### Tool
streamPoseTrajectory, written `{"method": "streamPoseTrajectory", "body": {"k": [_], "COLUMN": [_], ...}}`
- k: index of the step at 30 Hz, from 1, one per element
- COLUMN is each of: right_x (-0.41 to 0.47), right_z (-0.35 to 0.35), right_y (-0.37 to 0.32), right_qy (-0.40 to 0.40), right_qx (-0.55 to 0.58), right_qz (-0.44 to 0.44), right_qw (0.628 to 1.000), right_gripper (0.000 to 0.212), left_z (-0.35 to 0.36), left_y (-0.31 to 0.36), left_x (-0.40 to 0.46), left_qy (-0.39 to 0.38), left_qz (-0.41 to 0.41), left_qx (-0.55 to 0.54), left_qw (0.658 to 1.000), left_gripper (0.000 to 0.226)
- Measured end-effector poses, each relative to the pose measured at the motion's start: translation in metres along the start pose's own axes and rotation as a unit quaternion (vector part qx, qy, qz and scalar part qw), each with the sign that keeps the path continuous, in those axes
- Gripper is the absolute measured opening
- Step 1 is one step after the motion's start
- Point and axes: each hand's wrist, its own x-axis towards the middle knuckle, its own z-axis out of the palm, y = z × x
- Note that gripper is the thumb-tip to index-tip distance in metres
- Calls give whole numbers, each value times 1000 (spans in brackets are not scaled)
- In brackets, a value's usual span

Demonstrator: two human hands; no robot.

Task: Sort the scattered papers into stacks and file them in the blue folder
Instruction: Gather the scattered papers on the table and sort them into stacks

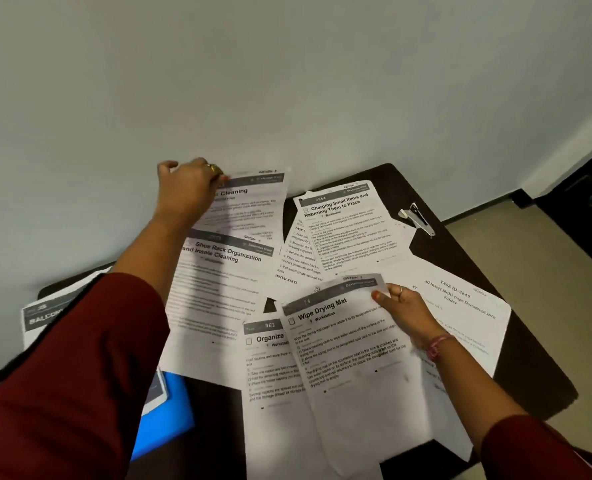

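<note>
Papers lie scattered and overlapping across a small dark table (pixel 536 344) pushed against a pale wall. At the far left edge, the left hand (pixel 187 188) reaches out with its fingers curled over the top corner of a sheet headed "Cleaning" (pixel 249 209), gripping it where it rises against the wall. Just below that sheet lies one titled "Shoe Rack Organization and Insole Cleaning" (pixel 215 289). The right hand (pixel 405 313) pinches the top right corner of the "Wipe Drying Mat" sheet (pixel 353 362), thumb on the printed face and fingers behind, the page lifted slightly over its neighbours. Beneath its left side sits a sheet starting "Organize" (pixel 270 368), and beyond it rests "Charging Small Items and Returning Them to Place" (pixel 346 226). A page marked "TASK ID 3649" (pixel 467 306) lies upside down at the right. Near the far corner sits a metal stapler (pixel 417 219), apart from the papers. The blue folder (pixel 168 417) shows at the near left, mostly hidden under the red left sleeve (pixel 69 375) and a page.
</note>
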Motion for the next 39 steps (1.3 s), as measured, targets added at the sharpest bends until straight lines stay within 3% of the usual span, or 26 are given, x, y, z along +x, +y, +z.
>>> {"method": "streamPoseTrajectory", "body": {"k": [8,14,17,21,25,28,33,39], "right_x": [-39,-71,-86,-103,-113,-115,-105,-94], "right_z": [26,50,63,81,93,99,112,118], "right_y": [-38,-65,-78,-91,-101,-100,-76,-44], "right_qy": [-48,-75,-90,-115,-138,-134,-87,-79], "right_qx": [75,85,116,150,173,176,148,110], "right_qz": [-80,-141,-155,-177,-172,-152,-100,-47], "right_qw": [993,983,977,966,960,963,980,990], "right_gripper": [18,23,22,22,23,23,15,21], "left_z": [-112,-185,-203,-205,-170,-131,-70,-30], "left_y": [-5,-6,-9,-17,-28,-28,-18,-15], "left_x": [-28,-56,-71,-92,-115,-135,-167,-184], "left_qy": [136,138,87,-40,-204,-279,-359,-388], "left_qz": [69,15,-21,-44,-94,-109,-144,-136], "left_qx": [-48,-126,-173,-214,-312,-363,-411,-399], "left_qw": [987,982,981,975,923,882,826,820], "left_gripper": [29,28,27,19,15,13,20,12]}}
